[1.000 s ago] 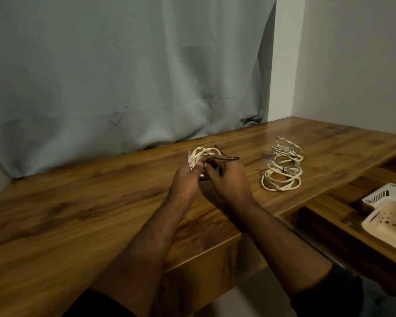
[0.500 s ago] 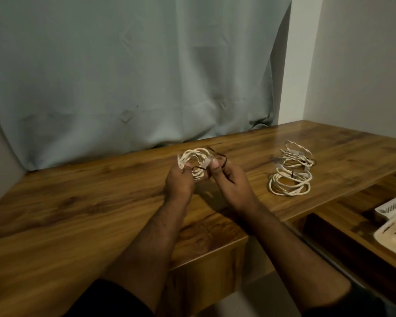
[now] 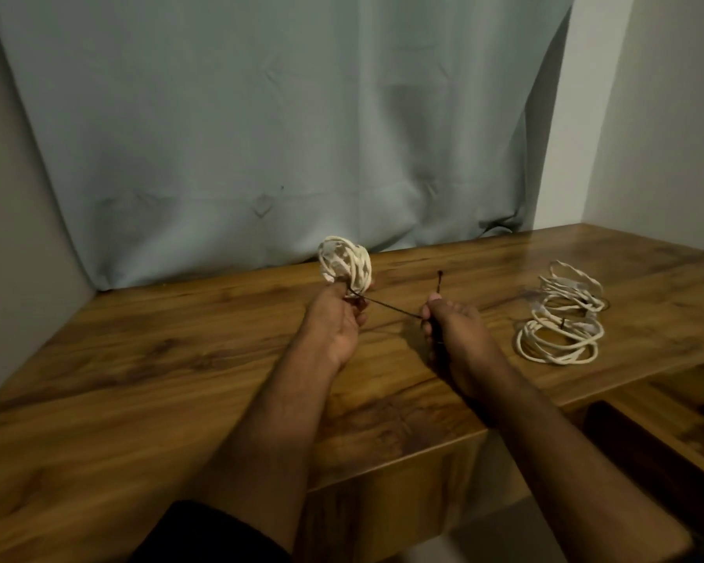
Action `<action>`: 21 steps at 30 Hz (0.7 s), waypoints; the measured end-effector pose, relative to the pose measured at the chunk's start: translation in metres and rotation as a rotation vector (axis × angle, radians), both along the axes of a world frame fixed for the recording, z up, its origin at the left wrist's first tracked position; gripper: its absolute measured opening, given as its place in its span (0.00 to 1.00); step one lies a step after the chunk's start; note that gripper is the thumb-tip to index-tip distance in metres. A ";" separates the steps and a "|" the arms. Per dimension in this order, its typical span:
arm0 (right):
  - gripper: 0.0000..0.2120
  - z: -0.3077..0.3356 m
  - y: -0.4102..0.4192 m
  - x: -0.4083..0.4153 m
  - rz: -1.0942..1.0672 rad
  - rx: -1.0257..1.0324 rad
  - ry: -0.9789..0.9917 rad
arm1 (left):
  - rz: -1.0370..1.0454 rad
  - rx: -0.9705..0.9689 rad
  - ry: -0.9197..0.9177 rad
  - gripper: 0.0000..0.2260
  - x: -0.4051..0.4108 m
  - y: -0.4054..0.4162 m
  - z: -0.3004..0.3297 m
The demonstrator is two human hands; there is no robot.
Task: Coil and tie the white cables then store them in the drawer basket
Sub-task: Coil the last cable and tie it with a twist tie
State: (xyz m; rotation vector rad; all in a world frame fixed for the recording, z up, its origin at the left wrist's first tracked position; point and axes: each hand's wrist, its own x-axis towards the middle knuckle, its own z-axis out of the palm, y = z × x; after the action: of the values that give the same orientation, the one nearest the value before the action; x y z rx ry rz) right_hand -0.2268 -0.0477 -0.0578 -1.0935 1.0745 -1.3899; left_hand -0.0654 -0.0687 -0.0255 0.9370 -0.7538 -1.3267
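White cable [image 3: 345,262], wound into a small tight coil, sits just above the middle of the frame, held up over the wooden bench [image 3: 147,359] against the foot of the grey-green curtain [image 3: 261,136]. The left hand [image 3: 334,323] holds it from below, its grip closed round the bottom of the coil with thumb and fingers curled. A thin dark tie [image 3: 391,308] runs from the base of the coil rightward, drawn into a straight line, to the right hand [image 3: 456,339]. That hand's grip is closed too, thumb and fingers pinching the tie, whose free end sticks up past the thumb. The two hands are apart, with the tie spanning the gap between them above the bench.

At the right of the frame a second coiled cable [image 3: 561,314] lies flat on the bench as a loose stack of white loops with a dark tie round it, well clear of both hands. At the lower right edge the bench steps down to a lower wooden surface [image 3: 683,408].
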 end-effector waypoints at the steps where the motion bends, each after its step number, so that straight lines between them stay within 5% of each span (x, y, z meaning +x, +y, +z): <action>1: 0.19 0.000 -0.001 -0.003 -0.042 0.014 -0.056 | -0.051 -0.016 -0.083 0.13 -0.007 0.004 0.000; 3: 0.19 0.000 -0.002 -0.006 -0.128 0.017 -0.115 | -0.117 -0.063 -0.265 0.12 -0.017 0.008 -0.007; 6: 0.19 -0.005 -0.005 -0.007 -0.220 -0.057 0.050 | -0.130 -0.123 -0.412 0.10 -0.022 0.005 -0.017; 10: 0.25 -0.011 0.001 0.002 -0.148 -0.249 0.577 | -0.075 -0.115 -0.410 0.11 -0.017 0.001 -0.020; 14: 0.19 -0.011 0.000 0.010 -0.174 -0.324 1.001 | -0.043 -0.147 -0.417 0.11 -0.018 0.005 -0.018; 21: 0.16 -0.013 0.000 0.013 -0.209 -0.319 1.080 | -0.045 -0.205 -0.549 0.18 -0.024 0.008 -0.018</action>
State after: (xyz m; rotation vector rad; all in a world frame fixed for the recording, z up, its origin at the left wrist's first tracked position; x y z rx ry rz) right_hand -0.2136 -0.0472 -0.0706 -2.1285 1.7809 -1.1137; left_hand -0.0890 -0.0610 -0.0438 1.1343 -1.3119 -1.0076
